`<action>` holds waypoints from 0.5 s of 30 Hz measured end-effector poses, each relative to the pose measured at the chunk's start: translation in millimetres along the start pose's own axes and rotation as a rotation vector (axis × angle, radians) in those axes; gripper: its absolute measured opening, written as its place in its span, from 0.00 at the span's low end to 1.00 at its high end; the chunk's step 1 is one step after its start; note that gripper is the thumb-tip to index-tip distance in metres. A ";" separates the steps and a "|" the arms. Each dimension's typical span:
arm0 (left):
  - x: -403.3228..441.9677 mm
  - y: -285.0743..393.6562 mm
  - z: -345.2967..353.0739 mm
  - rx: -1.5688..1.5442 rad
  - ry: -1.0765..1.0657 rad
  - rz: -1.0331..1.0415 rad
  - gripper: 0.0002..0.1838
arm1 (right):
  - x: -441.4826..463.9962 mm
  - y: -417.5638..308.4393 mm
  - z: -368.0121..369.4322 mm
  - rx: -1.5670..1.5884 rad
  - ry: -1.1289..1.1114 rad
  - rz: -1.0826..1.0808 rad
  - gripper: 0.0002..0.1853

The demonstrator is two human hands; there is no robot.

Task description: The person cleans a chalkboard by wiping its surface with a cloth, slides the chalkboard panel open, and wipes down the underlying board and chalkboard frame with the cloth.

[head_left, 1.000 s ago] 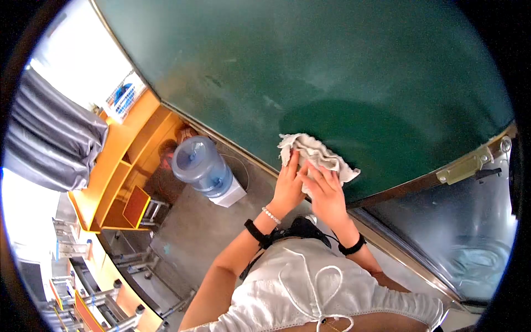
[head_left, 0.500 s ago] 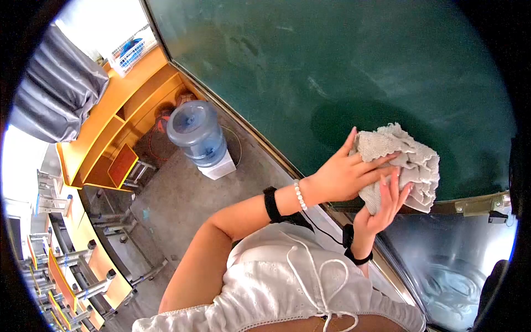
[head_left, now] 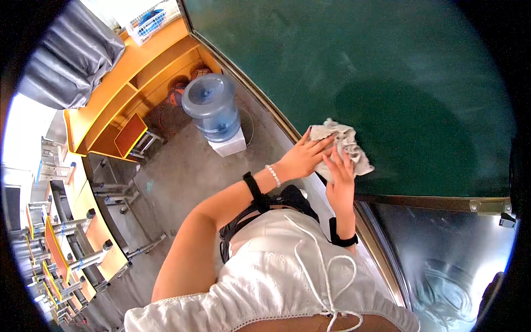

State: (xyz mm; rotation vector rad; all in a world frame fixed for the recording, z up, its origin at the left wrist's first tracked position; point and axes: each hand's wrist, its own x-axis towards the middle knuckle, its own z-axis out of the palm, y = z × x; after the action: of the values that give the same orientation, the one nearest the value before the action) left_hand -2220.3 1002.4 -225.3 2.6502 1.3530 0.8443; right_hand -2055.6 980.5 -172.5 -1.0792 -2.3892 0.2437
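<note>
A crumpled whitish cloth (head_left: 354,150) lies against the green board (head_left: 420,110), near its lower left edge. My left hand (head_left: 303,158), with a beaded bracelet and a black band at the wrist, presses on the cloth's left part with its fingers spread. Beside it my right hand (head_left: 339,176), a black band at its wrist, rests on the cloth's lower part, fingers pointing up and slightly apart. Both palms face the board, and the cloth is pinned flat under the fingers rather than gripped in a fist.
A blue water bottle (head_left: 213,108) stands on a white base (head_left: 229,145) on the floor. Left of it are an orange shelf (head_left: 105,110), balls (head_left: 176,95), a white basket (head_left: 148,25) and a grey curtain (head_left: 77,55). A shiny panel (head_left: 431,260) sits below the board.
The cloth and both hands first went right along the board, then came back left toward its lower left edge. The view has shifted too.
</note>
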 end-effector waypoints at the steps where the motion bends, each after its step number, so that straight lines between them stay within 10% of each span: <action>1: -8.5 0.7 2.4 -0.039 -0.033 -0.024 0.40 | -5.0 3.1 7.6 0.022 -0.048 0.015 0.32; 8: 21.6 34.9 -31.4 -0.213 0.134 0.049 0.40 | 3.2 -25.4 -49.6 0.012 0.120 -0.023 0.31; 15: 109.6 74.0 -117.1 -0.214 0.620 0.346 0.29 | 28.9 -50.6 -134.1 -0.503 0.809 -0.189 0.24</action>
State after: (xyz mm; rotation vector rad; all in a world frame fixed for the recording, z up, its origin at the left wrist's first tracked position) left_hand -2171.8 1017.3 -56.1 2.5831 0.7929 1.8491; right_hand -2036.0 962.4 -28.8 -0.8957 -1.8002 -0.7584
